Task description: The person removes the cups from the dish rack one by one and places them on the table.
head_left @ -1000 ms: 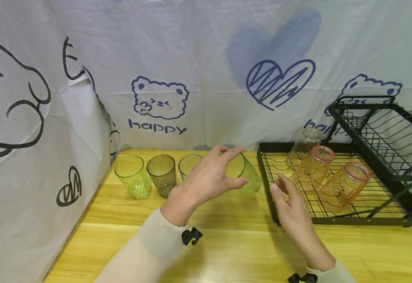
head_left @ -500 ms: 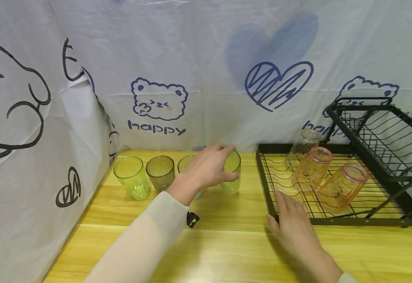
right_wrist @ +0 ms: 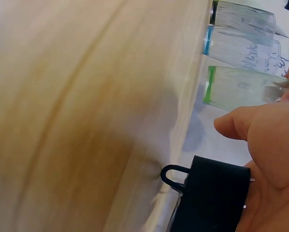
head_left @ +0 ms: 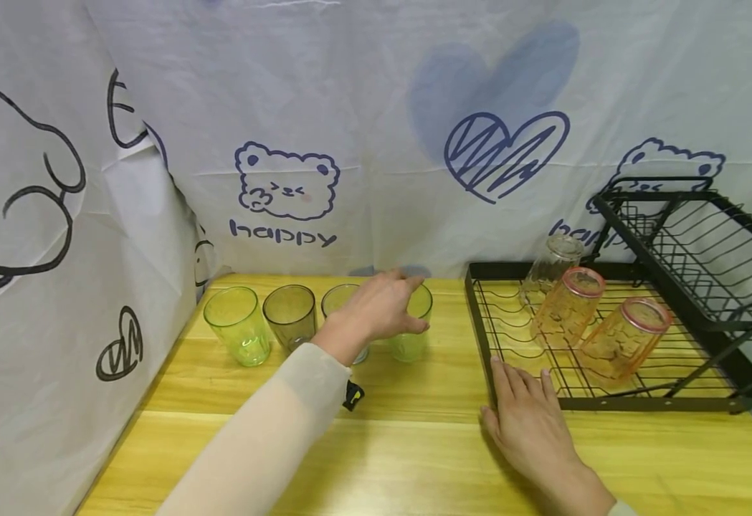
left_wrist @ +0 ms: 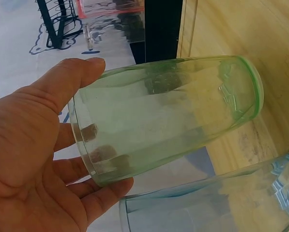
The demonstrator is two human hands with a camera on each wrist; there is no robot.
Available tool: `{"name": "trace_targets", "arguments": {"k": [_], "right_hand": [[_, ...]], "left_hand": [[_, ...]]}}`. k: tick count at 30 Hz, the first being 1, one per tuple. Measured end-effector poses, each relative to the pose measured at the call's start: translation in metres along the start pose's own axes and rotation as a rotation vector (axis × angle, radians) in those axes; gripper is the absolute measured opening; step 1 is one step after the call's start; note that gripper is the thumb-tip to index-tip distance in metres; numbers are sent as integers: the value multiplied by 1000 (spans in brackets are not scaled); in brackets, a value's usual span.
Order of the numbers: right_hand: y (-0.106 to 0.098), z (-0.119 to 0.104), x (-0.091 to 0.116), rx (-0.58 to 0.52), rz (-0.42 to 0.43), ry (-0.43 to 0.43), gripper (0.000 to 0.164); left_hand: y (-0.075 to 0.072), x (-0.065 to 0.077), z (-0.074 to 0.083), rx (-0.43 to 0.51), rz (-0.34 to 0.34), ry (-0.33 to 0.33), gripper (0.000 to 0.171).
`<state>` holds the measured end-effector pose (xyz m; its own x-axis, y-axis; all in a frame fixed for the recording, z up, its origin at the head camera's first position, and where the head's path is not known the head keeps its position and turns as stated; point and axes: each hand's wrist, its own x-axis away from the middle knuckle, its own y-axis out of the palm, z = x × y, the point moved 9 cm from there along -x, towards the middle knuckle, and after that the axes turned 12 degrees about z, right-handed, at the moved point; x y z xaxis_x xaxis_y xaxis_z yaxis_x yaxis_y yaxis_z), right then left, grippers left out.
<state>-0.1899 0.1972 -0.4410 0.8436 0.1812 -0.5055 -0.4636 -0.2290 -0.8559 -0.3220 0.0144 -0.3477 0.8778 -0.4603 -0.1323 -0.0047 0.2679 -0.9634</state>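
My left hand [head_left: 378,308] holds a pale green drinking glass [head_left: 408,347] around its rim, with the thumb on one side and curled fingers on the other. In the left wrist view this glass [left_wrist: 159,116] is upright with its base at the table, beside a bluish clear glass [left_wrist: 183,208]. Part of the bluish glass hides behind my left hand in the head view. My right hand [head_left: 530,423] rests with extended fingers on the front left corner of a black dish rack [head_left: 481,337]. In the right wrist view, the rack's black edge [right_wrist: 209,198] lies against the palm.
Left of my left hand stand a smoky brown glass [head_left: 289,319] and a yellow-green glass [head_left: 236,326] in the same row. Upside down on the rack are a clear glass [head_left: 551,269] and two pink-orange glasses [head_left: 569,304]. A raised wire tier [head_left: 717,251] stands at right.
The green glass, tilted near the rack a second ago, has moved left in my left hand and now stands upright at the row's end. My right hand has lowered onto the rack's corner.
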Motion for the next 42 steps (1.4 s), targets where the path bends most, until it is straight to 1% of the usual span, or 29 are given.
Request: {"name": "trace_targets", "arguments": {"k": [4,12,25,37,42], "right_hand": [[-1,-1,1,-4,23,-10,78],[0,-1,0,0,16,-9,80],[0,-1,0,15,44,-26,81],[1,1,1,14,46,-22,80],[-1,0,1,19,56,-26,81]], "left_hand": [[3,-1,-1,-2,-5,-3,89],[11,-2,-4,-17,-7,-5,89],[15,-3,-4,-23,-6,-7,89],[17,-3,0,-87,-21,0,90],[19,-3,2,-106,-31,-11,91]]}}
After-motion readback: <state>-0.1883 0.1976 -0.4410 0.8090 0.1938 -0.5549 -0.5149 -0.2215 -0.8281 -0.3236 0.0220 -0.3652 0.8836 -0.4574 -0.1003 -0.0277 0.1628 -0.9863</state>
